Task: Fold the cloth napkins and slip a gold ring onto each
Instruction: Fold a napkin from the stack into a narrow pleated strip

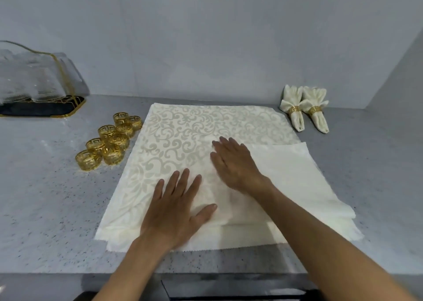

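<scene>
- Far left, back of the grey speckled desk (45, 186): a dark tray with gold trim (43, 110) with some clear gold-edged pieces standing on it — can't really tell what they are.
- Next over, a cluster of loose gold rings (107, 140) sitting on the desk just beside the left edge of the cloth.
- Middle: a stack of cream napkins (183, 131) spread flat with a scroll pattern on top. The right part of the top napkin (286, 175) is folded over toward the middle, so its plainer side is showing.
- Left hand (176, 202) lies flat on the near part of the cloth, fingers straight and spread, pressing down and not gripping anything.
- Right hand (235, 161) is flat too, palm down on the folded edge, fingers released and stretched out toward the left. It looks a bit blurred.
- Far right, near the wall: two finished napkins (304, 108) side by side, each bunched up and already wearing a gold ring around its middle — well apart from the stack.
</scene>
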`<action>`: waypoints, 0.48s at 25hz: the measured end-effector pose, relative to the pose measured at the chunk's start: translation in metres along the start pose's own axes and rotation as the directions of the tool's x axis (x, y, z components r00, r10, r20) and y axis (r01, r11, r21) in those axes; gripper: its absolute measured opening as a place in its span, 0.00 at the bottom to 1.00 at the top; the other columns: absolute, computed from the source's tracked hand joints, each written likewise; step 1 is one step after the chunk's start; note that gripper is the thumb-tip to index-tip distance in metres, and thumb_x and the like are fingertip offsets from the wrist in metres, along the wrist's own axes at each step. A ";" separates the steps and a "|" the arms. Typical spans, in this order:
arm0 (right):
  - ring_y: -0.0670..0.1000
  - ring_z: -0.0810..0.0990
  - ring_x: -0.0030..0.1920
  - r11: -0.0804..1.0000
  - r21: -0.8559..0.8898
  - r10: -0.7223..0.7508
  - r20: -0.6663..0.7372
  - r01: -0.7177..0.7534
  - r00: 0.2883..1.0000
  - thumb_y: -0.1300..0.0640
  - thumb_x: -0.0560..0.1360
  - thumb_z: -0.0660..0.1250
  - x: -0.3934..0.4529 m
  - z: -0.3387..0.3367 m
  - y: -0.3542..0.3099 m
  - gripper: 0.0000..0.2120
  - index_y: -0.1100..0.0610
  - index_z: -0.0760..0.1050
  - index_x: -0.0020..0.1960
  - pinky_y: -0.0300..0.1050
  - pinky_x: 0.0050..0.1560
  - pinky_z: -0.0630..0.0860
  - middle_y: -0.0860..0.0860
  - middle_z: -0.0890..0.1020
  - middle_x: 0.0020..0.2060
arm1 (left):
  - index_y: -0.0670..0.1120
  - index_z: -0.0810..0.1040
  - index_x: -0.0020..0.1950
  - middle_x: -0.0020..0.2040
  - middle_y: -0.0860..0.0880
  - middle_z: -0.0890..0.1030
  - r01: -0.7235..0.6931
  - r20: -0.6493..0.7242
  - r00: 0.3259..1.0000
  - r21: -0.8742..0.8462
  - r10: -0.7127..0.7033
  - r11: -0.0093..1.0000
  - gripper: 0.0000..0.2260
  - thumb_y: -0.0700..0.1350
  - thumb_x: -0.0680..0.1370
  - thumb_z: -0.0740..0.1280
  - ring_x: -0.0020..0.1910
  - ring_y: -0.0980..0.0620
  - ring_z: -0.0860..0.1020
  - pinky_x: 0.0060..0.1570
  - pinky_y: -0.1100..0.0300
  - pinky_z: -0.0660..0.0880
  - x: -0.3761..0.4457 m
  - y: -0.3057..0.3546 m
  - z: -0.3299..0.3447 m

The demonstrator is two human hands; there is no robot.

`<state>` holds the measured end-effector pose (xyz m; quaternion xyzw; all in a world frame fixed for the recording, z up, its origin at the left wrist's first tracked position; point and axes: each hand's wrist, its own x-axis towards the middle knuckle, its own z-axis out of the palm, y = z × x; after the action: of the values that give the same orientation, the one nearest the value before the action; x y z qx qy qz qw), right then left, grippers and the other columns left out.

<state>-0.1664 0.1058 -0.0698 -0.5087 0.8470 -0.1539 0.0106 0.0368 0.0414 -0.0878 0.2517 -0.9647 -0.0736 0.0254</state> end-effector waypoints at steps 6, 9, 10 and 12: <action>0.57 0.72 0.63 0.844 -0.370 0.486 0.218 -0.389 0.847 0.49 0.70 0.65 -0.004 -0.088 0.140 0.30 0.46 0.63 0.71 0.53 0.58 0.67 0.50 0.73 0.66 | 0.60 0.34 0.78 0.78 0.56 0.32 0.019 0.025 1.000 0.012 -0.019 1.000 0.41 0.77 0.70 0.37 0.77 0.55 0.31 0.76 0.50 0.34 -0.001 0.005 -0.005; 0.55 0.72 0.63 0.841 -0.222 0.538 0.246 -0.493 0.807 0.49 0.71 0.69 -0.006 -0.109 0.161 0.29 0.50 0.68 0.71 0.50 0.59 0.67 0.50 0.73 0.66 | 0.60 0.35 0.78 0.78 0.56 0.32 0.019 0.017 1.000 -0.012 -0.019 1.000 0.41 0.77 0.70 0.39 0.76 0.56 0.31 0.76 0.51 0.34 -0.003 0.006 -0.008; 0.55 0.74 0.61 0.840 -0.086 0.538 0.260 -0.536 0.802 0.51 0.72 0.71 -0.008 -0.111 0.164 0.27 0.56 0.71 0.69 0.48 0.57 0.68 0.52 0.75 0.65 | 0.60 0.35 0.78 0.78 0.56 0.32 0.019 0.026 0.999 -0.017 -0.019 1.000 0.41 0.77 0.71 0.39 0.76 0.56 0.30 0.76 0.51 0.34 -0.003 0.006 -0.008; 0.54 0.78 0.53 0.802 0.198 0.537 0.174 -0.563 0.826 0.57 0.71 0.74 -0.019 -0.109 0.162 0.20 0.62 0.78 0.61 0.47 0.50 0.72 0.55 0.80 0.59 | 0.60 0.35 0.78 0.78 0.56 0.32 0.021 0.040 0.999 -0.003 -0.021 1.000 0.40 0.77 0.71 0.39 0.76 0.56 0.30 0.76 0.50 0.34 -0.001 0.006 -0.010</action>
<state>-0.3151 0.2199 -0.0123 -0.2434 0.9311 -0.2177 0.1625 0.0356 0.0460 -0.0774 0.2604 -0.9621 -0.0807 0.0057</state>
